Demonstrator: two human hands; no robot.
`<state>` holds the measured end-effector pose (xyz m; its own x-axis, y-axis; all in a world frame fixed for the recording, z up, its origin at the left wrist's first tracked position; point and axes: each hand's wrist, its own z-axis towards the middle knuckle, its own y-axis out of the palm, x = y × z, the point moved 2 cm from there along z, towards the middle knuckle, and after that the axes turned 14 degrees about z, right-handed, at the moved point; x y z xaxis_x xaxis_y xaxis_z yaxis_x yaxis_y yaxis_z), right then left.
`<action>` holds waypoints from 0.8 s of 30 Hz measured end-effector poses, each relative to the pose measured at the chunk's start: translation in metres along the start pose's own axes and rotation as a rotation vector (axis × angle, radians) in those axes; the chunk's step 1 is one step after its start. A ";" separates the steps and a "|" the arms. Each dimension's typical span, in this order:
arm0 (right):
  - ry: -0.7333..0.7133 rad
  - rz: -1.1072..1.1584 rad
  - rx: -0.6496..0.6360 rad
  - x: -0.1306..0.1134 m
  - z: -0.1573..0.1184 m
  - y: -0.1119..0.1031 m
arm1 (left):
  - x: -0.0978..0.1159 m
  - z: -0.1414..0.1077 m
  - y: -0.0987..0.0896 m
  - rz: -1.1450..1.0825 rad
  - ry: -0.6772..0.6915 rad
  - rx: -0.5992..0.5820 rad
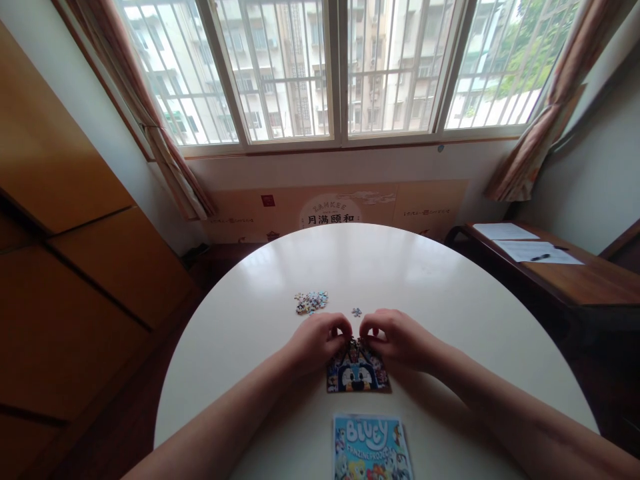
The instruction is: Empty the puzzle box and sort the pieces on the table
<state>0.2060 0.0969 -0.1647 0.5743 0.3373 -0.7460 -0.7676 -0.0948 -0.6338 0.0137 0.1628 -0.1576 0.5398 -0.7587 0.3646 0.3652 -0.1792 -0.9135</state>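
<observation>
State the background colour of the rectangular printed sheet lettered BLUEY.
Light blue; the rectangular printed sheet lettered BLUEY shows best in the head view.

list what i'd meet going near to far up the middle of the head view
BLUEY picture card → partly built puzzle → small cluster of loose pieces → printed panel → barred window

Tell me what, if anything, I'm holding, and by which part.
The left grip and right grip are at the far edge of the puzzle; whether they pinch that edge or something smaller cannot be told.
</observation>
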 end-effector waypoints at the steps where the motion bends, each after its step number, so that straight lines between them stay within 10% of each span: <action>1: -0.001 0.027 0.002 0.002 0.001 0.000 | 0.000 0.000 0.000 0.004 0.006 0.003; 24: 0.097 0.227 0.004 0.004 0.004 0.000 | -0.001 0.000 0.003 0.001 0.100 0.085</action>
<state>0.2072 0.1020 -0.1665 0.4112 0.2158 -0.8857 -0.8813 -0.1540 -0.4467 0.0141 0.1629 -0.1611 0.4630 -0.8186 0.3399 0.4298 -0.1281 -0.8938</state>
